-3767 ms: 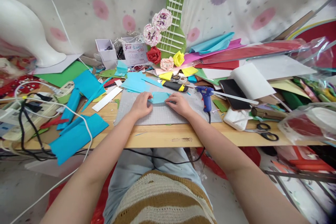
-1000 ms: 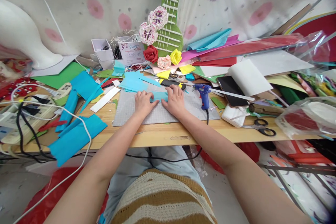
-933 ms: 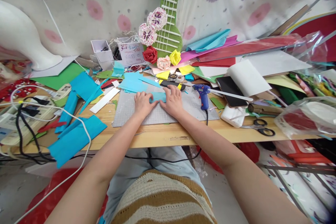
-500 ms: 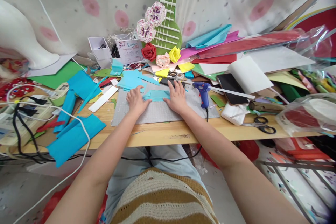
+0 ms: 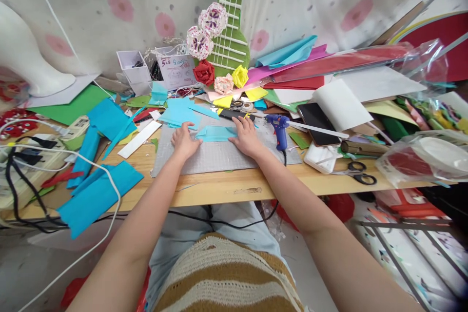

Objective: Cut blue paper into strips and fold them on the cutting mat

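Observation:
On the grey cutting mat (image 5: 215,162) lies a folded strip of light blue crepe paper (image 5: 216,133), flat and lengthwise between my hands. My left hand (image 5: 185,142) rests at its left end, fingers bent and apart, thumb tip by the strip's edge. At the right end, my right hand (image 5: 247,137) is spread with its thumb and fingertips on or beside the paper. Whether any fingertip pinches the paper is hard to see. Behind my left hand are loose light blue paper pieces (image 5: 180,113). A black and yellow utility knife (image 5: 234,115) lies just behind the strip.
A blue glue gun (image 5: 280,131) with a long white glue stick stands right of the mat. Scissors (image 5: 356,171), a phone (image 5: 318,124) and a white box (image 5: 320,158) lie farther right. Blue crepe paper (image 5: 100,195) and power strips (image 5: 40,170) crowd the left. A green guitar-shaped craft (image 5: 230,44) stands behind.
The view has shifted slightly. Both hands stay at the ends of the blue strip, and its upper fold looks a little flatter now.

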The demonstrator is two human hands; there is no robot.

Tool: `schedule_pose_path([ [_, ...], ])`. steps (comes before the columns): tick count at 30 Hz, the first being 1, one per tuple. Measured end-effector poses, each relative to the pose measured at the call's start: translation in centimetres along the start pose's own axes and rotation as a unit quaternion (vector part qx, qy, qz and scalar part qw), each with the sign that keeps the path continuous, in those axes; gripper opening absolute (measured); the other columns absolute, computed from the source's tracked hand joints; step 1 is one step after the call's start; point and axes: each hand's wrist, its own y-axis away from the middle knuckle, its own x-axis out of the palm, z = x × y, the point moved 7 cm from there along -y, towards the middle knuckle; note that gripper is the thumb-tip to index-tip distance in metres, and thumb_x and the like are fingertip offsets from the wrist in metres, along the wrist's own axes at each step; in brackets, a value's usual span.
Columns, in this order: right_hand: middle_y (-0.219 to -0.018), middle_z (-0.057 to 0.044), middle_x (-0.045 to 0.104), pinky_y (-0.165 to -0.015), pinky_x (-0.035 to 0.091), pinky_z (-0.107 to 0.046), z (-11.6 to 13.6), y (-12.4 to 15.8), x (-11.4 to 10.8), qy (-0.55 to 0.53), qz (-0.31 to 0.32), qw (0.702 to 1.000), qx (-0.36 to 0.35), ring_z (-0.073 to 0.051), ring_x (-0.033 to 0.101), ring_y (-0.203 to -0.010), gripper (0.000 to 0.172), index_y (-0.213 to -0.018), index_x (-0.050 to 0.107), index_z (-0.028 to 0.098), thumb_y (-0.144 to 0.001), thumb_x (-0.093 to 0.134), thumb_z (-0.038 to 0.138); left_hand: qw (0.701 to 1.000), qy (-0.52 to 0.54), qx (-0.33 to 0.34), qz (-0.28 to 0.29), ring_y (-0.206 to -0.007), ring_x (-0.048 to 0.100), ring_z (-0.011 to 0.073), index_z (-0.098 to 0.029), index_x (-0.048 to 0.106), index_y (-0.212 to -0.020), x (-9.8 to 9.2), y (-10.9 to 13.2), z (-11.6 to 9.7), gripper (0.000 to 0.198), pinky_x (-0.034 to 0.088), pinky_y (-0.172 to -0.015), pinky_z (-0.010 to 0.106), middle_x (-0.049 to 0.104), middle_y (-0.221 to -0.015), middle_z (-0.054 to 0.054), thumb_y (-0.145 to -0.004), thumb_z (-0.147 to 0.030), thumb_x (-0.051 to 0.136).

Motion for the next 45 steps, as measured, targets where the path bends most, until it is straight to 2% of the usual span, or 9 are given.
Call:
schedule_pose_path([
  [9, -0.112, -0.016, 0.052, -0.096, 0.035, -0.047, 0.0, 0.0, -0.5, -0.024, -0.04, 0.997, -0.06, -0.032, 0.04, -0.114, 0.031, -0.098, 0.057, 0.015, -0.076, 0.062, 0.036, 0.997, 0.023, -0.072, -0.011, -0.117, 0.045, 0.0259, -0.025, 0.056, -0.096, 0.5, -0.4, 0.2, 0.018, 0.029, -0.1, 0.041, 0.058, -0.116, 0.006, -0.083, -0.029, 0.043],
  [14, -0.104, -0.012, 0.055, -0.091, 0.037, -0.042, 0.5, 0.2, -0.6, -0.012, -0.003, 0.998, -0.064, -0.029, 0.044, -0.106, 0.019, -0.089, 0.06, 0.018, -0.078, 0.061, 0.034, 0.998, -0.012, -0.055, 0.025, -0.116, 0.045, 0.0305, -0.025, 0.061, -0.092, 1.1, -1.5, -0.4, 0.018, 0.032, -0.095, 0.043, 0.057, -0.117, 0.008, -0.075, -0.029, 0.055],
  [19, -0.101, -0.01, 0.058, -0.088, 0.037, -0.04, 0.7, 0.1, -0.7, -0.027, -0.003, 0.997, -0.072, -0.027, 0.045, -0.102, 0.017, -0.087, 0.059, 0.019, -0.079, 0.061, 0.033, 0.992, 0.069, -0.074, 0.076, -0.082, 0.058, 0.0201, -0.02, 0.056, -0.099, 1.5, -3.4, -1.3, 0.033, 0.041, -0.071, 0.029, 0.064, -0.09, 0.005, -0.067, -0.026, 0.064],
  [23, -0.096, -0.009, 0.059, -0.085, 0.037, -0.039, 0.9, 0.0, -0.8, -0.052, -0.01, 0.996, -0.077, -0.026, 0.046, -0.097, 0.015, -0.087, 0.055, 0.019, -0.077, 0.062, 0.029, 0.978, 0.108, -0.079, 0.163, -0.055, 0.048, 0.0141, -0.018, 0.058, -0.067, 1.7, -3.5, -2.6, 0.017, 0.035, -0.056, 0.026, 0.05, -0.054, -0.003, -0.057, -0.021, 0.071],
  [26, -0.092, -0.008, 0.058, -0.083, 0.038, -0.037, 0.9, 0.0, -1.0, -0.072, -0.017, 0.995, -0.065, -0.025, 0.047, -0.094, 0.018, -0.084, 0.05, 0.019, -0.074, 0.064, 0.025, 0.967, 0.162, -0.057, 0.189, -0.046, 0.035, 0.0091, -0.018, 0.049, -0.053, 1.7, -3.2, -3.2, 0.02, 0.029, -0.051, 0.024, 0.036, -0.043, -0.008, -0.055, -0.018, 0.069],
  [33, -0.084, -0.002, 0.052, -0.072, 0.04, -0.032, 0.1, -0.1, -0.9, -0.169, -0.033, 0.985, -0.018, -0.019, 0.048, -0.08, 0.03, -0.078, 0.037, 0.023, -0.067, 0.065, 0.023, 0.953, 0.247, 0.083, 0.158, -0.052, 0.039, 0.008, -0.017, 0.049, -0.055, 1.1, -3.9, -5.0, 0.016, 0.03, -0.054, 0.023, 0.045, -0.052, -0.007, -0.052, -0.02, 0.065],
  [39, -0.09, -0.001, 0.045, -0.072, 0.04, -0.03, 0.6, 0.1, -0.9, -0.315, -0.044, 0.948, -0.019, -0.016, 0.046, -0.083, 0.041, -0.083, 0.035, 0.024, -0.06, 0.068, 0.032, 0.944, 0.261, 0.06, 0.193, -0.052, 0.042, 0.0081, -0.015, 0.055, -0.059, 0.5, -4.4, -5.5, 0.017, 0.03, -0.053, 0.023, 0.049, -0.054, -0.006, -0.053, -0.023, 0.068],
  [42, -0.092, -0.001, 0.044, -0.073, 0.039, -0.029, 1.1, 0.2, -1.4, -0.409, -0.025, 0.912, -0.019, -0.015, 0.045, -0.085, 0.05, -0.086, 0.037, 0.024, -0.055, 0.072, 0.042, 0.933, 0.272, 0.038, 0.231, -0.051, 0.043, 0.0078, -0.015, 0.059, -0.061, 0.8, -4.5, -5.2, 0.02, 0.03, -0.05, 0.023, 0.051, -0.053, -0.005, -0.05, -0.024, 0.073],
  [45, -0.083, 0.002, 0.044, -0.066, 0.038, -0.026, 1.5, 0.3, -1.5, -0.491, 0.024, 0.871, -0.008, -0.012, 0.042, -0.072, 0.043, -0.082, 0.041, 0.023, -0.061, 0.067, 0.05, 0.919, 0.305, 0.013, 0.249, -0.05, 0.045, 0.0073, -0.014, 0.062, -0.064, 1.2, -4.6, -4.5, 0.027, 0.03, -0.049, 0.022, 0.055, -0.055, -0.004, -0.046, -0.025, 0.078],
])
